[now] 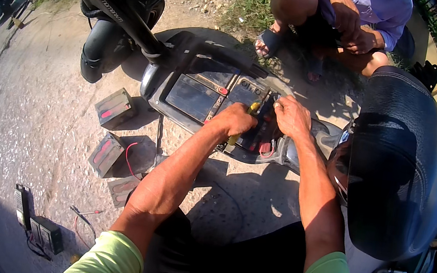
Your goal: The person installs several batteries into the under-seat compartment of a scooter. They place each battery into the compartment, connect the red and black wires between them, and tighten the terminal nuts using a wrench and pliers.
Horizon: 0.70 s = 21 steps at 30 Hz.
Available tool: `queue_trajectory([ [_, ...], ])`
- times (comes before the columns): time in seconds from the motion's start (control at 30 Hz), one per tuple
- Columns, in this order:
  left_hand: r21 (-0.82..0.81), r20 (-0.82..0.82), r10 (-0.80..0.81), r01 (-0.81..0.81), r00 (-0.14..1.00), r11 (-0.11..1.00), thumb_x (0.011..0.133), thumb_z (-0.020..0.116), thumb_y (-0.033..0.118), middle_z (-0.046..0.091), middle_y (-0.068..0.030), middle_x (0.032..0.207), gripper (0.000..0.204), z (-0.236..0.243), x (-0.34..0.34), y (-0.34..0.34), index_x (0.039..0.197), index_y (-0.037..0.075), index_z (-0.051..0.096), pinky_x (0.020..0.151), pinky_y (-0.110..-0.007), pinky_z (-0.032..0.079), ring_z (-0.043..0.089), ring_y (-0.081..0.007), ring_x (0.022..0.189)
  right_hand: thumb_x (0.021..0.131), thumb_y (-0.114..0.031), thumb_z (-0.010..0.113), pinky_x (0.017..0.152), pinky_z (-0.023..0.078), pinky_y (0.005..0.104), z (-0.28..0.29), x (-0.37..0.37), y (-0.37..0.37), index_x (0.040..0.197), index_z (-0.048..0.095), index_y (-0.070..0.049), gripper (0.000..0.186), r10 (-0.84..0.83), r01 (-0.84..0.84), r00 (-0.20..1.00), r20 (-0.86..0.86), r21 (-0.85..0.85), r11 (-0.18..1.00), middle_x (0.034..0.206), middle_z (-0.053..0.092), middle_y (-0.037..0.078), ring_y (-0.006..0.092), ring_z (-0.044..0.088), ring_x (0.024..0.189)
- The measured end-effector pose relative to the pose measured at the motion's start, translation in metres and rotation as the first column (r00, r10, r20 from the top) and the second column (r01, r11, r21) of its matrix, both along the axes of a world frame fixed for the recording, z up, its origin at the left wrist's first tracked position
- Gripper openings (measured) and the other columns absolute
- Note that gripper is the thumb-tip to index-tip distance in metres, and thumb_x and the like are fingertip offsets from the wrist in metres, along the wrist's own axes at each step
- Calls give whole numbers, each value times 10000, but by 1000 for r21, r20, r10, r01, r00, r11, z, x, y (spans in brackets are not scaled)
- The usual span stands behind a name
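Black batteries sit side by side in the open floor compartment of an electric scooter, whose grey rim surrounds them. My left hand is closed around yellow-handled pliers, over the batteries at the compartment's right part. Close beside the pliers' tip, my right hand has its fingers pinched together. What they grip, if anything, is too small to make out. Red and dark wires run below my right hand at the compartment's right end. Red terminal covers show between the batteries.
Several loose batteries stand on the sunlit concrete at the left, one with a red wire. A charger-like black box and wire leads lie lower left. The black seat rises at the right. Across from me a person crouches, hands together.
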<state>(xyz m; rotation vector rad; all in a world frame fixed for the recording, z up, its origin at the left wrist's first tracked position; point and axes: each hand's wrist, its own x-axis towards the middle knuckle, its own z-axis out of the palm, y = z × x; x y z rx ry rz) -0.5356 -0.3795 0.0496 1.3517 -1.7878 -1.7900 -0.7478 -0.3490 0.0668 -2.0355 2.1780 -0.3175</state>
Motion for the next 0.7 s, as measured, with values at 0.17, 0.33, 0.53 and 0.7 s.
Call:
queue_trajectory([
  [0.17,53,-48,-90,92,995,994,828,700,210,690,-90,848,300,7,-8,6,967,-55,716,678,-356,477,611,-176,764,927,-238,603,904,503,517,-8,-6,1,952,688,-44,213,50,-50,999,-13,-50,997,1029,669,146,390,652,1039],
  [0.33,-30,84,-121,124,989,992,813,693,239,724,-162,894,355,8,-16,8,1000,-62,721,742,-399,512,674,-255,820,917,-228,604,892,507,515,-9,-10,1,914,686,-39,206,84,-86,996,-32,-68,994,1013,671,145,389,652,1025],
  [0.53,-278,325,-112,208,939,938,782,619,205,699,-340,1022,365,5,-34,18,982,-77,737,890,-486,549,694,-457,1018,923,-221,603,898,507,510,-9,-11,0,900,697,-37,208,87,-91,994,-70,-49,995,992,689,146,380,655,1039],
  [0.7,-395,311,-92,217,946,893,795,615,209,701,-334,1048,369,-17,-39,15,1002,-68,744,928,-483,550,692,-452,1044,932,-234,606,910,506,513,-7,-10,1,918,705,-30,227,90,-92,993,-79,-23,996,1013,695,150,383,658,1040],
])
